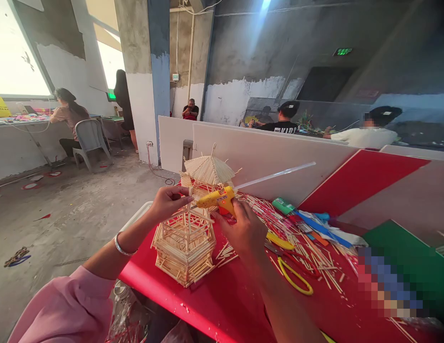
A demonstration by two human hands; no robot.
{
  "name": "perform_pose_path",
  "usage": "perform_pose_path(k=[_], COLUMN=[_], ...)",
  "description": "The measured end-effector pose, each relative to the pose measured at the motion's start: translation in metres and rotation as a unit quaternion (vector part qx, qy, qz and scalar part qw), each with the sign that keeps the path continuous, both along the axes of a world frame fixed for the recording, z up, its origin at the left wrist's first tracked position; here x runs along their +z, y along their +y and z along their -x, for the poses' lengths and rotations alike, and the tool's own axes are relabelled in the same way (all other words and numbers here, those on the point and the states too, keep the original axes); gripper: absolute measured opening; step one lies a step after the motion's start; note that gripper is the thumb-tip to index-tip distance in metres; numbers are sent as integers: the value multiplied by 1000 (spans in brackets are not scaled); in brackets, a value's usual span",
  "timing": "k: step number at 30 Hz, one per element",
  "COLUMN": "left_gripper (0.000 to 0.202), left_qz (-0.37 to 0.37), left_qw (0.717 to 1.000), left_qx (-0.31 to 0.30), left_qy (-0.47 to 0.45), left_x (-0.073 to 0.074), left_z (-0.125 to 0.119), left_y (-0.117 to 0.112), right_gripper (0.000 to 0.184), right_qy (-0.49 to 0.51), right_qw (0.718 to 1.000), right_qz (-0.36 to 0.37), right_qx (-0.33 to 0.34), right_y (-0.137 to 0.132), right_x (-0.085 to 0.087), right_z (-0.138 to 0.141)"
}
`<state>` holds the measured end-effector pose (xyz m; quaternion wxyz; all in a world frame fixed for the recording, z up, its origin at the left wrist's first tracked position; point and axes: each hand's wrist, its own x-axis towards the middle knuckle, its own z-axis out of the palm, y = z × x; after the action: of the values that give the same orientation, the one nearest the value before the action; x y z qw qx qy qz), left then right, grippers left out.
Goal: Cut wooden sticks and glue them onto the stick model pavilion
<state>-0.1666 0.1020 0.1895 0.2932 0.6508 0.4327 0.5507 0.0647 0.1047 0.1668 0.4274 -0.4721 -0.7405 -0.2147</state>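
My right hand [245,229] is wrapped round the grip of a yellow hot glue gun [215,197]. A long clear glue stick [275,175] sticks out of the gun's back end. The nozzle points left, close to the fingertips of my left hand [170,204]. Those fingers pinch a thin wooden stick [191,192] at the upper part of a tiered tower made of wooden sticks [186,252]. Just behind stands a stick-built pagoda roof [210,170]; whether it joins the tower is hidden by the gun and my hands.
Loose wooden sticks [324,267] lie over the right of the red table [236,295]. Yellow-handled scissors [295,278], a green roll [283,206] and a green board [404,252] are there too. White panels [264,147] border the far side. Several people sit or stand beyond.
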Motion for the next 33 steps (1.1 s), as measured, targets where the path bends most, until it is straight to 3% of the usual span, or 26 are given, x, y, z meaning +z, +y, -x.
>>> perform_pose_path(k=[6, 11, 18, 25, 33], left_gripper=[31, 28, 19, 18, 20], left_qz=[-2, 5, 34, 37, 56], left_qw=[1000, 1000, 999, 998, 996], left_qx=[1, 8, 15, 48, 69], left_qy=[0, 7, -27, -15, -21], left_x=[0, -2, 5, 15, 18], left_z=[0, 1, -4, -9, -11], left_y=[-1, 0, -4, -10, -11], right_gripper=[61, 54, 42, 34, 34], right_qy=[41, 31, 27, 24, -21], right_qw=[997, 987, 954, 924, 917], right_qz=[66, 127, 284, 348, 366], right_qx=[-30, -89, -93, -159, -158], right_y=[-9, -33, -69, -115, -123], right_x=[-10, -28, -79, -130, -144], right_z=[-17, -59, -129, -166, -200])
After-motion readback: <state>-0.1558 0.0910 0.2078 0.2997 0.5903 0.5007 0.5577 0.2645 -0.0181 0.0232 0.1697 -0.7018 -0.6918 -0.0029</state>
